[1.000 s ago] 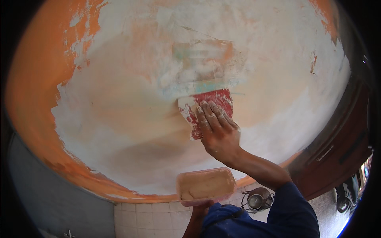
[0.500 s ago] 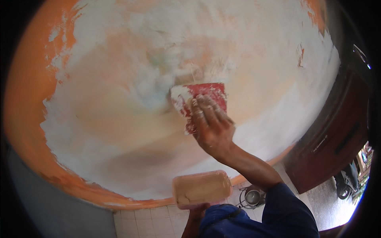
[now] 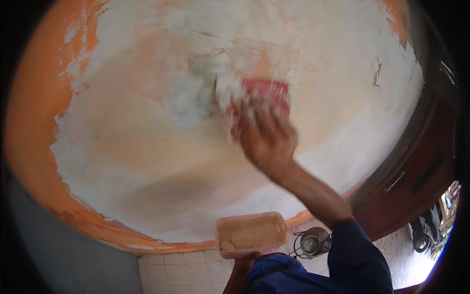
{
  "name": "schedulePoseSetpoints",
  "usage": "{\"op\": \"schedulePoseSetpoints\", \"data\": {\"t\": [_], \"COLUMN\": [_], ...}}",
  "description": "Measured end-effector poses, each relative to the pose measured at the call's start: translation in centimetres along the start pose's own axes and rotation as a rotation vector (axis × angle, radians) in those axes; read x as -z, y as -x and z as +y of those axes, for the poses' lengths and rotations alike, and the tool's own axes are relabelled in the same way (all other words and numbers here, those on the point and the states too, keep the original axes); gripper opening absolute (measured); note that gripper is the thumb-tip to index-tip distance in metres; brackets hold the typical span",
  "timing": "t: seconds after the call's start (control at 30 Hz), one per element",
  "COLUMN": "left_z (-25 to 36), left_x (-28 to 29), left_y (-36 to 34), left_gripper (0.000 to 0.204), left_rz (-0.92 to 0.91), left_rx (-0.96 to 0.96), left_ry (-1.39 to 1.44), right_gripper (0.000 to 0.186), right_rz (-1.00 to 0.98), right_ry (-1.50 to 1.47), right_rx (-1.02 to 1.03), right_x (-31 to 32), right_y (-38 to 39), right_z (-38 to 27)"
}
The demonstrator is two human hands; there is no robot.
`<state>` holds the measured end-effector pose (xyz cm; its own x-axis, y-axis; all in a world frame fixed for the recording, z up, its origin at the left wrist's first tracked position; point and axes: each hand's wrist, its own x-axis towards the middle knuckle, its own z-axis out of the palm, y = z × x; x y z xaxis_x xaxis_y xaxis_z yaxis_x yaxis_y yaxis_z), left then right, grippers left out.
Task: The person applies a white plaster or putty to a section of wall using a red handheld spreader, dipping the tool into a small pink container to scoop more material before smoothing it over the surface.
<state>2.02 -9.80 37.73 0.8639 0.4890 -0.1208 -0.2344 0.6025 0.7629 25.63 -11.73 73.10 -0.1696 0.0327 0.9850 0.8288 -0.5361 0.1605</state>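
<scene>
One rough, white-plastered wall (image 3: pixel 147 161) dominates. At six o'clock, one oblong pink tub (image 3: pixel 230 254) of tan paste (image 3: pixel 254 234) lies nine-to-three. Near centre, one flat red scraper (image 3: pixel 264 87) points its broad edge toward twelve, gripped by the right hand (image 3: pixel 269 134), fingers nearly straight; the left hand (image 3: pixel 248 258), below the tub, is too hidden to tell.

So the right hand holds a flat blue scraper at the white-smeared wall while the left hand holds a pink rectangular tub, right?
The flat scraper in the right hand is red, not blue, as the head view shows; the rest holds.
</scene>
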Motion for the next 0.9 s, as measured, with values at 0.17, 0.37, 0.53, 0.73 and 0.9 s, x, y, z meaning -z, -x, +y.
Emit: {"op": "schedulePoseSetpoints", "data": {"t": [0.17, 0.37, 0.53, 0.73, 0.9], "left_z": [0.8, 2.1, 3.1, 2.9, 2.9], "left_x": [-0.8, -3.1, -4.1, -2.4, -1.8], "left_y": [0.7, 1.3, 1.9, 2.4, 1.9], "left_gripper": [0.065, 0.068, 0.071, 0.072, 0.072], "left_rz": [-0.015, -0.017, -0.020, 0.021, 0.012], "left_rx": [-0.006, -0.030, -0.039, -0.041, -0.093], "left_ry": [0.001, 0.001, -0.005, 0.017, 0.070], "right_gripper": [0.025, 0.023, 0.022, 0.033, 0.048], "right_rz": [-0.181, 0.086, -0.069, -0.381, -0.098], "right_ry": [-0.227, -0.189, -0.055, -0.444, -0.281], "right_rx": [0.014, -0.002, 0.048, -0.156, -0.108], "right_x": [2.5, 1.2, -0.7, 4.5, 2.4], "right_y": [2.8, -4.9, -1.3, 1.8, 3.0], "right_z": [-1.4, 0.9, -3.2, -3.1, -1.5]}}
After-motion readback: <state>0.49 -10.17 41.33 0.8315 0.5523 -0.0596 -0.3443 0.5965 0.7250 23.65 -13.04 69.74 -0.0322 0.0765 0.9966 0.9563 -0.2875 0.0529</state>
